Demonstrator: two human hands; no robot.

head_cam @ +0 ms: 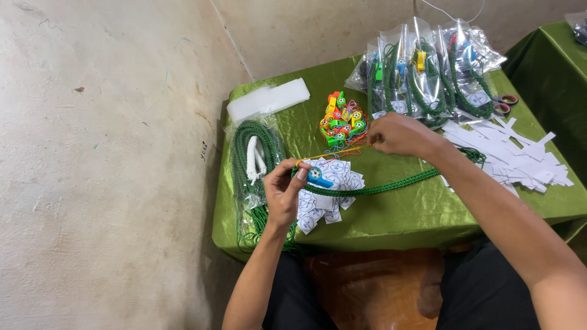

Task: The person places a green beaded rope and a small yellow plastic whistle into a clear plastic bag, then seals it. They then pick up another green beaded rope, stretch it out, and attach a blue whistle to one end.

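Two hands being used over green tablecloth (391,220). Blue whistle (318,176) being pinched by left hand (282,194); yellow string (336,154) being pinched taut by right hand (400,135). Green braided cord (391,185) being draped across cloth. Whistle judged light, rigid; cord soft, best gripped near end.

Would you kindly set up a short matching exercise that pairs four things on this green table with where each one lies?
Things:
1. blue whistle
2. scissors
3. white foam strip
4. white paper strips

Places:
A. far left corner of the table
B. in the left hand
C. right side of the table, in a loose heap
D. far right, beside the filled clear bags

Pairs: 1-B, 2-D, 3-A, 4-C
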